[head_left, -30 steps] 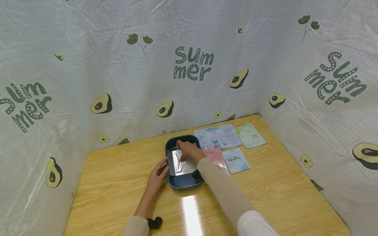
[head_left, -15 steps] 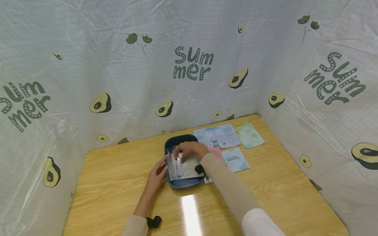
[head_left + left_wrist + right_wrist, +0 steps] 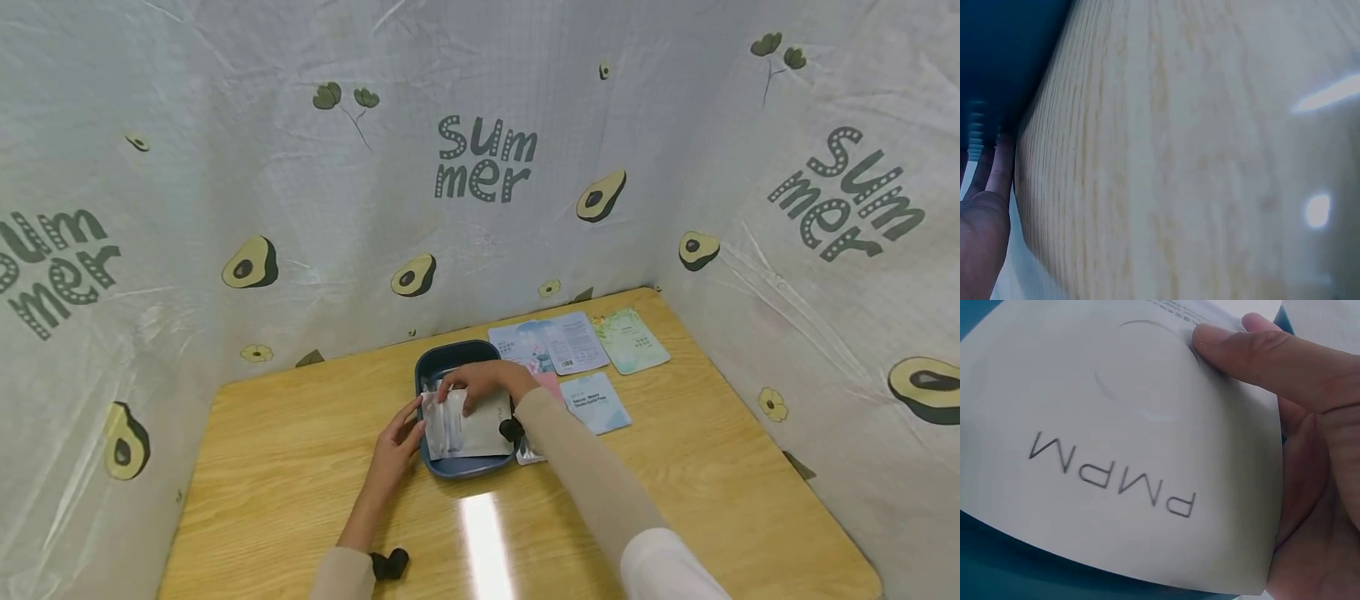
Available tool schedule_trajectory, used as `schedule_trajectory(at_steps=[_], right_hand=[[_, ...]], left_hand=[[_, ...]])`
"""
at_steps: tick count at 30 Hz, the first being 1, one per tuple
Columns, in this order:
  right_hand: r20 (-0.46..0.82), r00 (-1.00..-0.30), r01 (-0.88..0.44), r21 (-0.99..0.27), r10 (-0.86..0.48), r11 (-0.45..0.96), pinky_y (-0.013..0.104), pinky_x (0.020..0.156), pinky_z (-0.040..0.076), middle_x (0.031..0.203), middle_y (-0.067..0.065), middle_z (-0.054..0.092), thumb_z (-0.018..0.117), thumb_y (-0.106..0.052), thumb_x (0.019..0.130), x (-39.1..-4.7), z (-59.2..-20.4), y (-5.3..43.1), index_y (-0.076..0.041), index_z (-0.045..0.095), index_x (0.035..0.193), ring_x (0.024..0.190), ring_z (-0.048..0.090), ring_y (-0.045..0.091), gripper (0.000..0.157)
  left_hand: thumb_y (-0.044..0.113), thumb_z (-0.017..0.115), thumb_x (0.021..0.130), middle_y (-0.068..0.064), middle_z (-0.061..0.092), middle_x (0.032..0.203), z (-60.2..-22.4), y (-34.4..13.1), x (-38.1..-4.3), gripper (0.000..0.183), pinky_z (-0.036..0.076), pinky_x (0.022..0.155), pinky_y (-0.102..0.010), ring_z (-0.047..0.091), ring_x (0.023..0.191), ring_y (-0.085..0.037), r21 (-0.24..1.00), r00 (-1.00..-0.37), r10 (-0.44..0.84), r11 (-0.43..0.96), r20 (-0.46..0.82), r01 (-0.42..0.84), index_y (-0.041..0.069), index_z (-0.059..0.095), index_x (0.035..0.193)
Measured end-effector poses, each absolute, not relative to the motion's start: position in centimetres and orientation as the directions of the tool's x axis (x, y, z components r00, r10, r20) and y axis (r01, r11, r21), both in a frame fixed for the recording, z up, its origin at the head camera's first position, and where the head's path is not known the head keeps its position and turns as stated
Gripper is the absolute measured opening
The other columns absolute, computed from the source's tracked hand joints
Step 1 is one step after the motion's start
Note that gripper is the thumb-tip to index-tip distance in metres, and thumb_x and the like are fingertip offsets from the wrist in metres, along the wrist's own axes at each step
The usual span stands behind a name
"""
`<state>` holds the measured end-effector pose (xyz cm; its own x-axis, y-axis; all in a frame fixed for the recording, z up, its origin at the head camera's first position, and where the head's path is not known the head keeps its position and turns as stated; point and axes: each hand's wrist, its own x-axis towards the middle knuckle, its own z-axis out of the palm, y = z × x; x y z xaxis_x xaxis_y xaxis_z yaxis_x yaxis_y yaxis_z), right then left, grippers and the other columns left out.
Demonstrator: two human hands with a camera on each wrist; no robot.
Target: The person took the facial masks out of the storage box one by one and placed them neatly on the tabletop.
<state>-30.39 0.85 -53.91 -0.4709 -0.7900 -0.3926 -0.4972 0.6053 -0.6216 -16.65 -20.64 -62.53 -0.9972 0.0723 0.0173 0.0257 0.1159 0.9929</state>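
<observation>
A white packet (image 3: pixel 482 427) printed PMPM lies over the inside of a dark blue plastic basin (image 3: pixel 472 472). My right hand (image 3: pixel 480 382) pinches it at one edge. In the right wrist view the thumb (image 3: pixel 1229 350) presses on the printed face of the packet (image 3: pixel 1116 487), with fingers behind it. At the basin's left side, my left hand (image 3: pixel 400 444) rests with extended fingers against the outer wall. The left wrist view shows those fingers (image 3: pixel 1001 165) touching the blue wall (image 3: pixel 1004 56). The packet hides most of the basin floor.
Right of the basin lie a pale blue packet (image 3: pixel 513 340), a lilac packet (image 3: pixel 576 343), a green packet (image 3: pixel 632 342), a small blue-and-white packet (image 3: pixel 596 403) and a partly hidden pink packet (image 3: pixel 551 383). A patterned curtain (image 3: pixel 337 208) surrounds the wooden table (image 3: pixel 300 450).
A second ago a shiny silver surface showed under my right hand; now a white printed face shows there. The right hand has shifted slightly right. My left hand has stayed at the basin.
</observation>
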Motion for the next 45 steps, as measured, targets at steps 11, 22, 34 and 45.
schedule_trajectory(at_steps=[11, 22, 34, 45], right_hand=[[-0.29, -0.555, -0.493, -0.64, -0.779, 0.59, 0.041, 0.104, 0.048, 0.152, 0.005, 0.048, 0.079, -0.004, 0.088, -30.1, -53.6, 1.8, -0.028, 0.053, 0.142, 0.133, 0.052, 0.026, 0.064], [-0.235, -0.588, -0.436, -0.714, -0.774, 0.548, 0.039, 0.099, 0.05, 0.151, 0.005, 0.049, 0.079, -0.005, 0.088, -30.1, -52.7, 3.2, -0.027, 0.05, 0.146, 0.131, 0.054, 0.026, 0.068], [-0.206, -0.649, -0.307, -0.81, -0.732, 0.5, 0.033, 0.073, 0.06, 0.129, 0.005, 0.062, 0.074, -0.004, 0.091, -29.8, -52.3, 5.6, -0.029, 0.05, 0.147, 0.093, 0.068, 0.018, 0.066], [-0.078, -0.695, -0.381, -0.803, -0.715, 0.458, 0.033, 0.082, 0.057, 0.142, 0.011, 0.057, 0.077, -0.006, 0.09, -30.5, -51.2, 7.3, -0.023, 0.047, 0.151, 0.121, 0.06, 0.029, 0.07]], left_hand=[[0.022, 0.062, 0.103, -0.012, 0.041, 0.159, -62.4, -20.8, -16.9, 0.049, 0.054, 0.099, -0.039, 0.048, 0.139, -0.035, 0.994, -0.998, 0.066, 0.106, 0.008, 0.015, 0.019, 0.051, 0.151], [0.022, 0.061, 0.104, -0.009, 0.041, 0.159, -62.4, -21.0, -16.6, 0.048, 0.054, 0.099, -0.041, 0.047, 0.14, -0.036, 0.993, -0.998, 0.068, 0.121, 0.002, 0.011, 0.021, 0.051, 0.15], [0.021, 0.061, 0.103, -0.014, 0.04, 0.159, -62.6, -20.1, -16.3, 0.049, 0.055, 0.097, -0.041, 0.048, 0.138, -0.038, 0.992, -0.997, 0.061, 0.113, 0.041, 0.048, 0.014, 0.051, 0.151], [0.018, 0.061, 0.104, -0.018, 0.041, 0.158, -62.2, -20.3, -16.3, 0.048, 0.056, 0.095, -0.033, 0.049, 0.136, -0.04, 0.994, -0.997, 0.055, 0.093, 0.059, 0.064, 0.011, 0.05, 0.151]])
